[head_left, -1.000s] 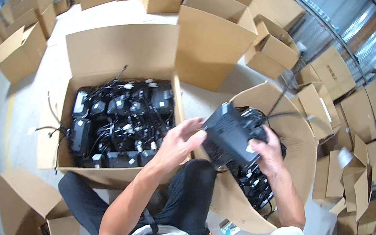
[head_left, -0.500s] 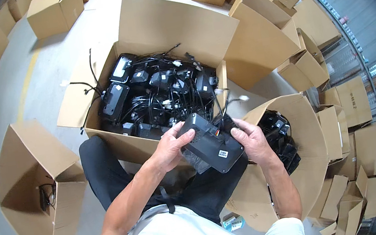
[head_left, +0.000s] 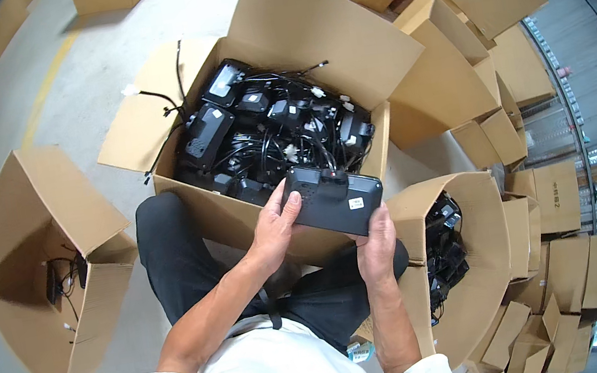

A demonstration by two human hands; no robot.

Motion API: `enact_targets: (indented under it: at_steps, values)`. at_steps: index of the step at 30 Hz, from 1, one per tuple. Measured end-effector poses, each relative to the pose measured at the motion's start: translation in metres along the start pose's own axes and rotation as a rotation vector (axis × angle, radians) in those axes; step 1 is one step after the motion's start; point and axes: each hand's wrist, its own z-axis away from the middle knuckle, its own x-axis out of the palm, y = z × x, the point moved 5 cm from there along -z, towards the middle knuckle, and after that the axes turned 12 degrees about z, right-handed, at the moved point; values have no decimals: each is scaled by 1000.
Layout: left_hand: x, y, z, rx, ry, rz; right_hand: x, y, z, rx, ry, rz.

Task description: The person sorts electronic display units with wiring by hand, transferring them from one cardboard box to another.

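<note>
Between my two hands is a flat black electronic display unit with a small white label and cables at its far edge. My left hand grips its left end, thumb on top. At its near right corner, my right hand holds it with the thumb along the edge. Just beyond stands an open cardboard box full of similar black units and tangled black cables with white connectors. The undersides of my fingers are hidden by the unit.
To my right, an open carton holds more black units. On the left, another carton has a few cabled pieces inside. Stacked boxes line the right side, and a yellow line crosses the floor.
The display unit has turned to lie more level across my hands. My right hand has shifted from its top right side to the near right corner. The whole view has swung slightly.
</note>
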Motion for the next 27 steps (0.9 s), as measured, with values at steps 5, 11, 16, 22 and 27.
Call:
enact_targets:
  at_steps: [5, 11, 16, 22, 27]
  values:
    - [-31, 15, 6, -30, -106, 58, 17, -10, -1, 146, 54, -204]
    - [9, 81, 52, 998, -476, -1368, 24, -10, 12, 417, -156, -302]
    - [8, 111, 35, 601, -408, -936, 17, -16, 10, 442, -543, -358]
    - [-17, 91, 4, 117, -95, -473, 6, -19, -6, 85, -178, 131]
    - [-22, 70, 4, -2, -45, -499, 30, -32, -17, -68, -264, 159]
